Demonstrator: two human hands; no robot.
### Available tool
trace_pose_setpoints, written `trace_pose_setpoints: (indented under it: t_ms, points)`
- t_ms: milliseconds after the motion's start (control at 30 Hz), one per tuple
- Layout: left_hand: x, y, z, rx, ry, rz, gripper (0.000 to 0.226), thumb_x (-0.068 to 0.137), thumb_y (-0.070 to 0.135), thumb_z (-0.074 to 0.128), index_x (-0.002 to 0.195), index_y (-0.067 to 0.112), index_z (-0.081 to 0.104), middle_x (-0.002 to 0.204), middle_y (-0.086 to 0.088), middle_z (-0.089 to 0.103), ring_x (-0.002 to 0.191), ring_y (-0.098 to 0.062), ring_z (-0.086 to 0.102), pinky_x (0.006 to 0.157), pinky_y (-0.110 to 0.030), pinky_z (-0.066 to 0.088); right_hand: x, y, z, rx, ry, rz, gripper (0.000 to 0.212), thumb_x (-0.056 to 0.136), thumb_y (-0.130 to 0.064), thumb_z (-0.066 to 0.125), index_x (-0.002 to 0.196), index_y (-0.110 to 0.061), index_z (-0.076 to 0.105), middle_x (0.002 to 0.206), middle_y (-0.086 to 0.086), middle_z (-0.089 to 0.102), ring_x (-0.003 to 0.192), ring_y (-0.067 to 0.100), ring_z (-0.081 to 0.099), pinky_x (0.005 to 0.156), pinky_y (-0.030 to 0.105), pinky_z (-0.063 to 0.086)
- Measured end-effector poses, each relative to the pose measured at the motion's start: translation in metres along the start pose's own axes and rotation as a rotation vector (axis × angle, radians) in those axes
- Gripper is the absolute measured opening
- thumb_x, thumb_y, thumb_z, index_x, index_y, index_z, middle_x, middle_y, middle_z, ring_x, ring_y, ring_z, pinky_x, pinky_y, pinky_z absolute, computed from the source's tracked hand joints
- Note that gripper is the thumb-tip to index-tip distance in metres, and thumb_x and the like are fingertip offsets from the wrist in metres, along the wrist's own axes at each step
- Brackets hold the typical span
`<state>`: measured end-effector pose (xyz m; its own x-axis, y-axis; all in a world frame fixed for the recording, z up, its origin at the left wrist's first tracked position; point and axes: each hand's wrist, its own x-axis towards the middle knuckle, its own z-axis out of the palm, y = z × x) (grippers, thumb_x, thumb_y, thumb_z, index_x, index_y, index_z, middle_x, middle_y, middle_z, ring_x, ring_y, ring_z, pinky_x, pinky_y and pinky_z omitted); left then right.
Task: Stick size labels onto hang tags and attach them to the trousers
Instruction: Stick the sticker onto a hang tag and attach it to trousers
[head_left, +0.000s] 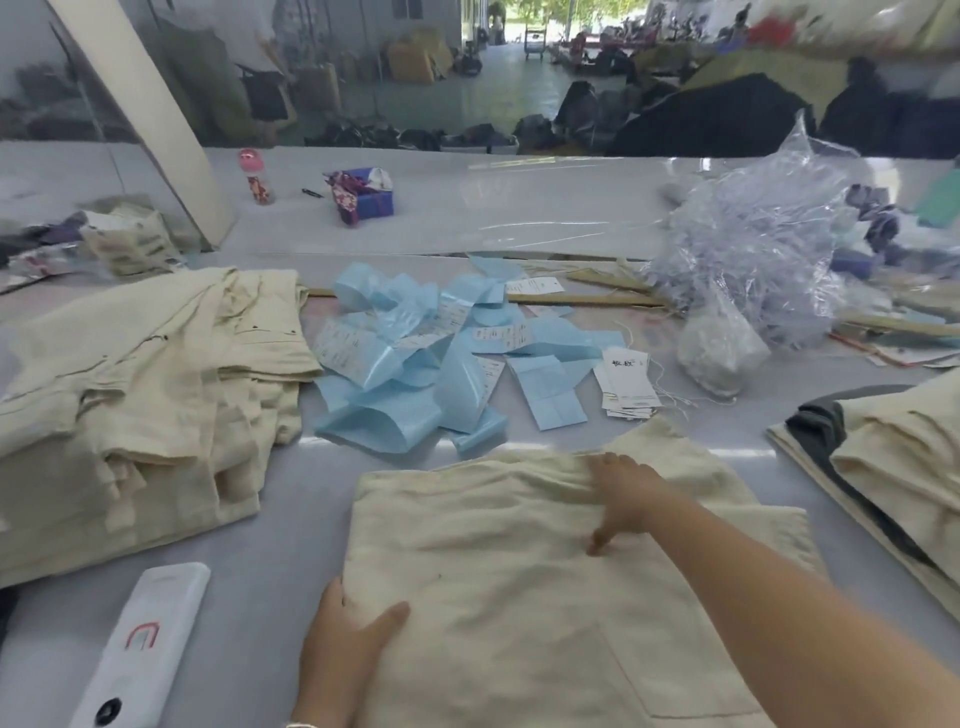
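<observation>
Trousers: folded cream cotton trousers (545, 561) lie at 6 o'clock on the grey tabletop (270, 519).
Hands: left hand (345, 642) and right hand (626, 501) are spread flat, pressed on the cloth.
Hang tags: white card hang tags (626, 384) are stacked at 12 o'clock, just beyond.
Technique: the waistband is best smoothed before tagging.

Grey table (291, 530): cream trousers (519, 587), trouser stack (130, 395), blue label strips (415, 364), hang tags (626, 384), white phone (145, 649).

Daylit workshop floor (524, 88) beyond grey table (291, 530).
</observation>
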<state>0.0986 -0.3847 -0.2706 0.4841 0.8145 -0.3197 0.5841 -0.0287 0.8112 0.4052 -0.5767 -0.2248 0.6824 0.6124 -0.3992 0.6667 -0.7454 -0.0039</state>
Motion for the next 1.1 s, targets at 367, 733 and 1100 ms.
trace_pose_setpoints:
  t_ms: [367,733,1100]
  points:
    - [-0.002,0.042,0.006,-0.127,-0.020,0.261,0.020,0.082,0.027,0.077,0.098,0.024,0.066,0.076,0.015,0.064,0.075,-0.014,0.059,0.068,-0.031,0.042,-0.118,0.026,-0.006,0.240,0.208,0.182,0.028,0.070,-0.052,0.073,0.079,-0.028,0.062,0.087,-0.006,0.066,0.089,0.019,0.060,0.065,0.029,0.033]
    - [-0.066,0.190,0.143,-0.238,-0.398,0.670,0.018,0.088,0.039,0.068,0.071,0.034,0.067,0.053,0.015,0.062,0.048,-0.001,0.051,0.050,-0.026,0.043,-0.352,0.140,-0.054,0.417,0.582,0.615,0.028,0.063,-0.055,0.077,0.077,-0.034,0.065,0.083,-0.011,0.067,0.083,0.014,0.060,0.071,0.035,0.048]
    - [-0.202,0.388,0.274,-0.409,-0.572,1.082,0.035,0.076,0.055,0.064,0.069,0.021,0.059,0.053,0.011,0.042,0.053,-0.005,0.035,0.048,-0.026,0.030,-0.507,0.276,-0.084,0.123,1.121,0.895,0.065,0.054,-0.089,0.051,0.081,-0.031,0.064,0.068,-0.011,0.064,0.075,0.021,0.060,0.061,0.033,0.047]
